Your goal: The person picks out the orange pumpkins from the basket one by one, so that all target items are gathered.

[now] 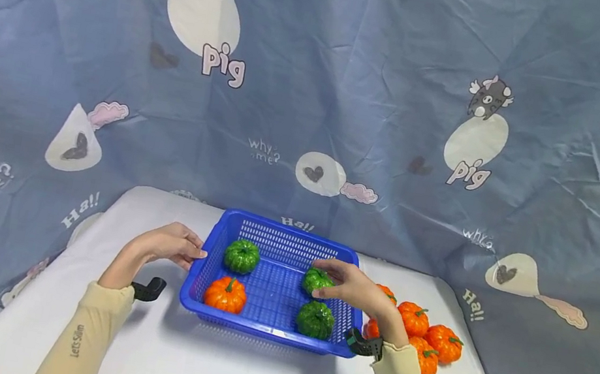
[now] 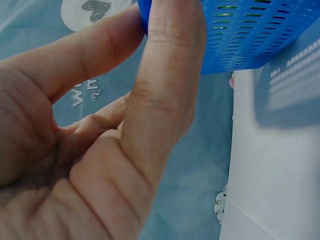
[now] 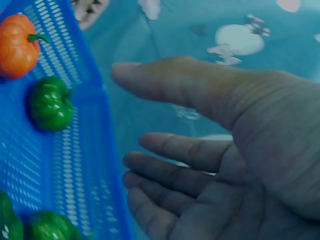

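Pumpkins, four of them, lie in the blue slotted basket (image 1: 282, 237) at the middle of the white worktop (image 1: 221, 372): a green one (image 1: 241, 255) at the far left, an orange one (image 1: 225, 293) at the near left, a green one (image 1: 317, 280) at the far right and another green one (image 1: 315, 319) at the near right. The right hand (image 1: 350, 286) hovers over the basket's right side with its fingers loosely spread and holding nothing; the far-right green pumpkin sits just under and ahead of its fingertips, partly hidden by them in the head view, so whether they touch it cannot be told. The right wrist view shows the palm open, fingers straight, with the basket wall beside them.

The left hand (image 1: 171, 245) rests against the basket's left rim, thumb and fingers extended along the outer wall; the left wrist view shows the thumb (image 2: 165, 100) pressed against the blue plastic. It lies nearer the two left pumpkins but outside the wall.

A cluster of loose orange pumpkins (image 1: 424, 337) sits on the worktop just right of the basket, behind the right wrist and closest to that arm. A blue cartoon-pig cloth (image 1: 352, 90) hangs behind
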Tool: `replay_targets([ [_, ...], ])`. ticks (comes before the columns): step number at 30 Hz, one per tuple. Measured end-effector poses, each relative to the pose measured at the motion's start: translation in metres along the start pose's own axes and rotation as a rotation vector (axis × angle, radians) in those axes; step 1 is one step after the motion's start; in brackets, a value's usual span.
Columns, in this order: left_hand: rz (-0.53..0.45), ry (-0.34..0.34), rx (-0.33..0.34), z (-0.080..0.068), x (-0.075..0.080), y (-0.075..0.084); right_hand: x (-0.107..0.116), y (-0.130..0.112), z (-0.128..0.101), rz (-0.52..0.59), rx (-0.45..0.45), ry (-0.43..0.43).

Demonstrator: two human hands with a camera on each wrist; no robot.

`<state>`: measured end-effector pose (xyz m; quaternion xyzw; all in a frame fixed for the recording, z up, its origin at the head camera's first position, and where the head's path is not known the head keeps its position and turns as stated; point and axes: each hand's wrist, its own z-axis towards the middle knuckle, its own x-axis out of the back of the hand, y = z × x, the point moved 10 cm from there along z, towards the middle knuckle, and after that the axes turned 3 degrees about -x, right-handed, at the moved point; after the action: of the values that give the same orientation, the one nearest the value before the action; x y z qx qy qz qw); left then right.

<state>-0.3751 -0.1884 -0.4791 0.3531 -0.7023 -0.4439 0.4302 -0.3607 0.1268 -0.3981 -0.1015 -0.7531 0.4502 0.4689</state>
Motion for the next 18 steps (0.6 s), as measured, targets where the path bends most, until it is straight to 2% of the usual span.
replay_targets([
  [7,0.007,0.008,0.008,0.000,0.000,0.001,-0.032,-0.008,0.040,0.061,-0.012,-0.142],
  [18,-0.014,0.016,0.003,0.000,0.000,-0.002,-0.093,-0.021,0.083,0.020,0.030,-0.390],
])
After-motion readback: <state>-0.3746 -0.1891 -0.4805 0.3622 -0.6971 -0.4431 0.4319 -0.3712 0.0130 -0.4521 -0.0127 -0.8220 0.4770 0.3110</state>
